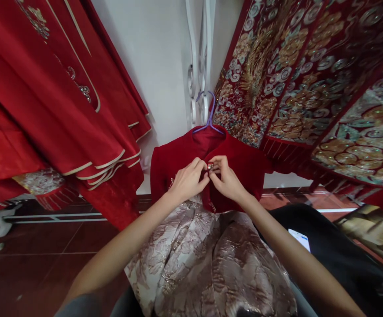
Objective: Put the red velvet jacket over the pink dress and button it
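A dark red velvet jacket [244,165] hangs on a purple hanger [208,119] hooked on a white scrolled rail. Below it spreads a pale brocade skirt [208,264] with a leafy pattern. My left hand [188,180] and my right hand [226,178] meet at the jacket's front opening, fingers pinched together on a small ornate button or clasp [210,166]. Both hands are closed on the fabric edges there.
Red gowns with cream piping [62,110] hang at the left. Heavily embroidered red and gold garments [310,79] hang at the right. A white wall [158,57] is behind. A phone [300,239] lies on dark cloth at my right. The floor is red-brown tile [39,259].
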`<state>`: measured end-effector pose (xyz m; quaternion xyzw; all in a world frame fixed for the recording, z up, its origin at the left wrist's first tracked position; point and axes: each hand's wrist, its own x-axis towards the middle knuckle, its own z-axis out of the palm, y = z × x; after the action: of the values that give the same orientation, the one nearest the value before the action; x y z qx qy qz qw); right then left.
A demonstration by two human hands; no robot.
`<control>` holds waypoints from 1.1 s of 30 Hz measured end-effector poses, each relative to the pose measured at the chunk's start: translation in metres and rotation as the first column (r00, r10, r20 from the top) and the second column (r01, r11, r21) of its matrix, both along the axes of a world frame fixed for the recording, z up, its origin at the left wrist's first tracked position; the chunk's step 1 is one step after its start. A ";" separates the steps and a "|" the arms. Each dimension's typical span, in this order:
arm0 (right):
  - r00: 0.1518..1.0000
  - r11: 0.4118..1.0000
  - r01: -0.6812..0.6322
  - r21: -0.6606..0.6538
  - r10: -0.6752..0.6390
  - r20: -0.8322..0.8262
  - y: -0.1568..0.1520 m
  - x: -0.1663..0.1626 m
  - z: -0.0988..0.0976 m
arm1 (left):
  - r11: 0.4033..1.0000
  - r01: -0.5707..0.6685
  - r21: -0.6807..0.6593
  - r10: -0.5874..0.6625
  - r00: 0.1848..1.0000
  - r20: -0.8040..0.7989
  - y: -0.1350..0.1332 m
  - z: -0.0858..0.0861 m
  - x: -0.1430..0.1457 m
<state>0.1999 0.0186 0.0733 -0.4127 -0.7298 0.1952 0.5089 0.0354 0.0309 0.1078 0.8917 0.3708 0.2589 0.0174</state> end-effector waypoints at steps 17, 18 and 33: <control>0.943 0.950 0.258 0.176 -0.287 0.170 -0.035 -0.039 -0.086 | 0.948 -0.284 -0.139 0.317 0.860 0.401 -0.010 -0.125 -0.090; 0.938 0.948 0.264 0.179 -0.296 0.180 -0.032 -0.042 -0.087 | 0.944 -0.286 -0.165 0.329 0.855 0.400 -0.009 -0.125 -0.094; 0.780 0.821 -0.275 -0.501 -0.115 -0.616 -0.073 0.055 0.022 | 0.858 0.150 -0.491 0.122 0.869 0.479 -0.067 -0.075 -0.034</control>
<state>0.2551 -0.0539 0.0952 -0.4234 -0.4470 0.5492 0.5651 0.0018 -0.0361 0.0324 0.7607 0.4023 0.3698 0.3503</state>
